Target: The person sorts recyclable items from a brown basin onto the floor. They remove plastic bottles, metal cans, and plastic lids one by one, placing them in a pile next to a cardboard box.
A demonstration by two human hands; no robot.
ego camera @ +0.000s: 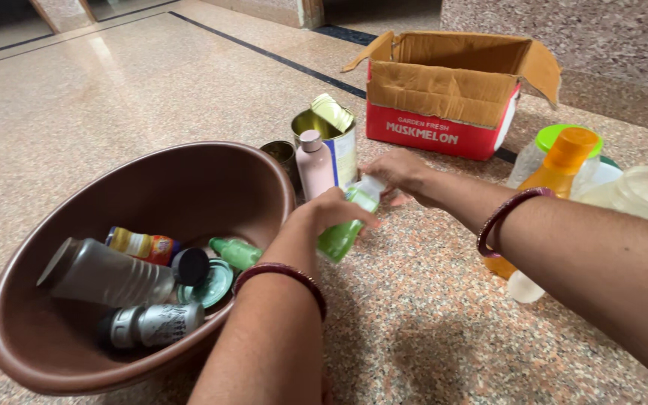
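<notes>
From the head view, the left hand [331, 208] has its fingers closed around a small green bottle [341, 234], holding it tilted just beyond the right-hand rim of the brown plastic tub [211, 161], above the floor. The right hand [399, 171] meets the bottle's pale cap end [369, 187]; its fingers curl around that end, though how firmly they pinch it I cannot tell.

The bottle is smooth and is held at a slant between two hands, so a loose grip could let it slide out and knock against the stone floor. If the cap comes off while the bottle is tipped, whatever is inside could spill beside the tub. Close behind the hands, on the far side of the tub, a pink bottle [314, 163] stands upright against an open tin can [337, 139], with a smaller can [283, 154] next to it; a sweep of either wrist could topple them. To the right of the tub an orange bottle [556, 176] and clear jars [643, 193] sit under the right forearm, easy to catch with the arm.

Inside the tub lie a clear bottle [106, 274], a grey one [151, 324], a yellow-labelled one [140, 244] and a green lid [215, 283].

Everything rests on a polished speckled stone floor [129, 90] with dark inlaid lines. Beyond the tub stands an open red cardboard box [444, 112], near a stone-faced wall [564, 22].
</notes>
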